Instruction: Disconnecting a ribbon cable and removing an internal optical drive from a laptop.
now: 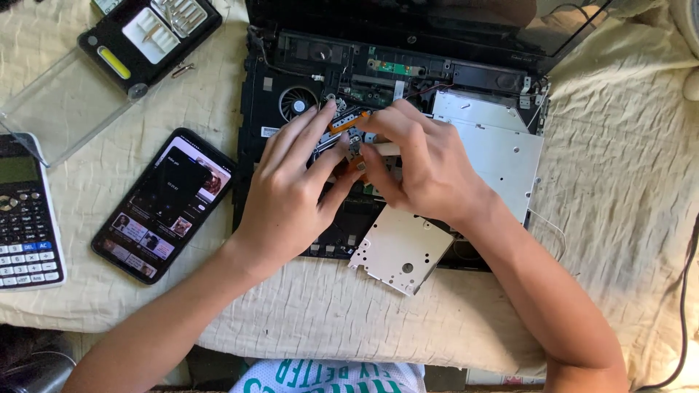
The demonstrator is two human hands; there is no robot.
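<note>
An opened laptop base (262, 80) lies on a cream cloth, its circuit boards and round fan (297, 102) exposed. My left hand (291, 189) rests flat over the middle of the base, fingertips touching an orange copper heat pipe (348, 118). My right hand (422, 160) is closed on a slim pale-handled tool (386, 148), its tip down on the parts between both hands. What lies under the palms is hidden.
A loose silver metal bracket plate (397, 251) leans off the laptop's near edge. A silver drive cover (495, 138) sits right. Left are a lit smartphone (164, 204), a calculator (25, 218) and an open screwdriver bit case (149, 40). A black cable (684, 291) runs at far right.
</note>
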